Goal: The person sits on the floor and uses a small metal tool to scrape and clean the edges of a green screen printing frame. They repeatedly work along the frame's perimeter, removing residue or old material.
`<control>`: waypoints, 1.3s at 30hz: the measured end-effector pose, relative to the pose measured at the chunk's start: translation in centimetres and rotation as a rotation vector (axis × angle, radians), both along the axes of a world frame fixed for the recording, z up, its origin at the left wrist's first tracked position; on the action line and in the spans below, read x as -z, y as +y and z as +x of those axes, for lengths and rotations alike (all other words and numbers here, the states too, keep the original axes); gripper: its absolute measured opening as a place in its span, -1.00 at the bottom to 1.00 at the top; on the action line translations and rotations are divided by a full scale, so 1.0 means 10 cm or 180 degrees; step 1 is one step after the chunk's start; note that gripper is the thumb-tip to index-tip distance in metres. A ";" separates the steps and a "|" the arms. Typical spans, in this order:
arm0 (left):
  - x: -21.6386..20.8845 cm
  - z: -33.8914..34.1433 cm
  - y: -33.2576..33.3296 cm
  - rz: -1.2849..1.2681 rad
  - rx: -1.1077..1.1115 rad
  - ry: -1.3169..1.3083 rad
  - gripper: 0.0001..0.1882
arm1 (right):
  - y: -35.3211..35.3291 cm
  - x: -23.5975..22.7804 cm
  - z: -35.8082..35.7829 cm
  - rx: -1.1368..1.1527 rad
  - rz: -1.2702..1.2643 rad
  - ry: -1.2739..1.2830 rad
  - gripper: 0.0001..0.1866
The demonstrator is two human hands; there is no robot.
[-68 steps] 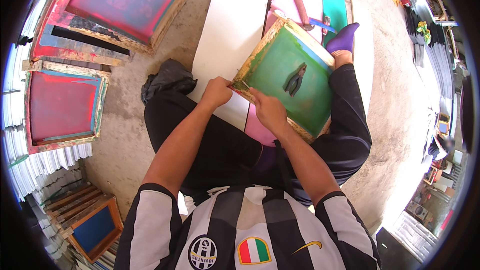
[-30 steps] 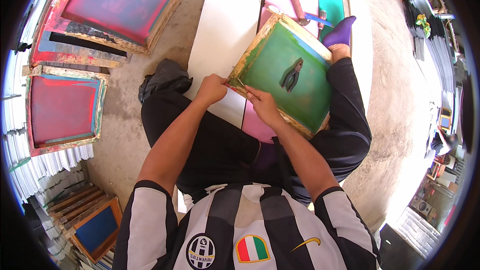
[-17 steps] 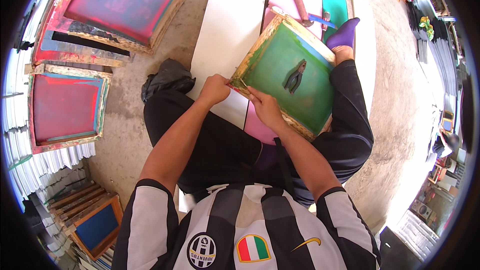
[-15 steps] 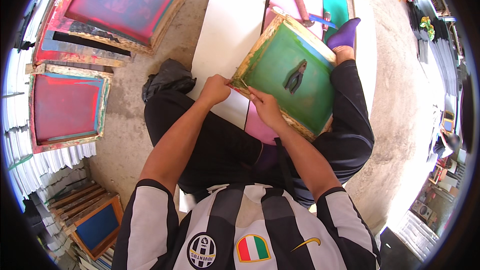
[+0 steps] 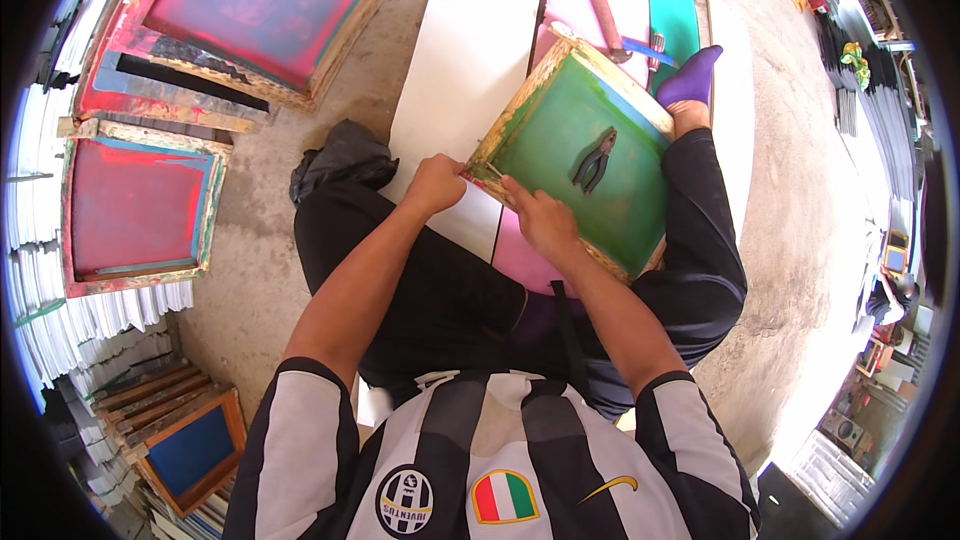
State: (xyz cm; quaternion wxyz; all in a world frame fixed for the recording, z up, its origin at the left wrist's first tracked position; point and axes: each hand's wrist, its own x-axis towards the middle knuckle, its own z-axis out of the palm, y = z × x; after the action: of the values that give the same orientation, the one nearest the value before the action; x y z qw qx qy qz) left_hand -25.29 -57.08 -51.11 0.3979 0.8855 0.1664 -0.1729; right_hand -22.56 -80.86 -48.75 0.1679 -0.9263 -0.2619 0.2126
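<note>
Centrally, screen frame: a wooden, paint-stained screen frame with green mesh [image 5: 545, 145] lies tilted in plan on white and pink boards, its left corner between both hands.
Pale sliver: a thin, pale, stick-like piece [image 5: 492, 171] at that corner; long axis slants from far left to near right, toward the right index fingertip. The right hand appears nearer; contact cannot be confirmed.
Left hand: the bare left hand [image 5: 437, 185] has fingers curled at the frame's left corner; what they pinch is hidden.
Right hand: the bare right hand [image 5: 545, 220] has the index finger extended over the near-left rail, other fingers folded; grasp cannot be told.
Pliers: dark-handled metal pliers [image 5: 598, 158] rest on the mesh, right of the working corner, not obstructing it.
Far side: hammer with reddish-brown handle [image 5: 600, 8]; purple-socked foot [image 5: 688, 78] at right.
Left side: crumpled black plastic bag [image 5: 345, 160], apart from the frame.
</note>
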 end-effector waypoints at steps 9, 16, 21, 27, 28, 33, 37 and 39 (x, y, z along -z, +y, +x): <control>-0.07 0.01 -0.02 0.0064 0.0092 -0.0011 -0.53 | -0.01 0.57 -0.03 0.0601 0.2083 0.0669 -0.58; 0.00 -0.02 0.02 -0.0029 -0.0074 0.0085 -0.51 | 0.05 -0.10 0.09 0.2040 0.1962 0.3159 -0.58; 0.04 -0.02 0.02 -0.0121 -0.0021 -0.0056 -0.52 | -0.05 0.44 0.08 0.0840 0.2098 0.1302 -0.56; 0.00 -0.02 0.01 -0.0007 -0.0056 0.0055 -0.51 | -0.08 0.36 0.05 -0.0056 0.1290 -0.0152 -0.60; -0.02 -0.02 0.00 -0.0055 -0.0114 0.0044 -0.50 | -0.08 0.37 0.05 -0.0059 0.1434 -0.0295 -0.60; -0.01 -0.01 0.03 -0.0051 -0.0097 0.0050 -0.52 | -0.01 -0.11 0.36 0.2069 0.1747 0.3846 -0.60; -0.02 0.00 0.02 -0.0102 -0.0102 0.0148 -0.56 | 0.01 -0.10 0.27 0.1765 0.1607 0.3229 -0.57; -0.07 0.05 0.00 -0.0097 -0.0050 0.0187 -0.59 | -0.07 0.36 0.22 0.1062 0.1757 0.2174 -0.56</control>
State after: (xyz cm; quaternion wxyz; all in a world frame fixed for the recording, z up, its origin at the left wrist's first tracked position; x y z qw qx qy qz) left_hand -24.77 -57.05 -50.37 0.4076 0.8725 0.1823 -0.1982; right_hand -20.39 -81.56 -52.37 0.5164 -0.7534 -0.0859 0.3978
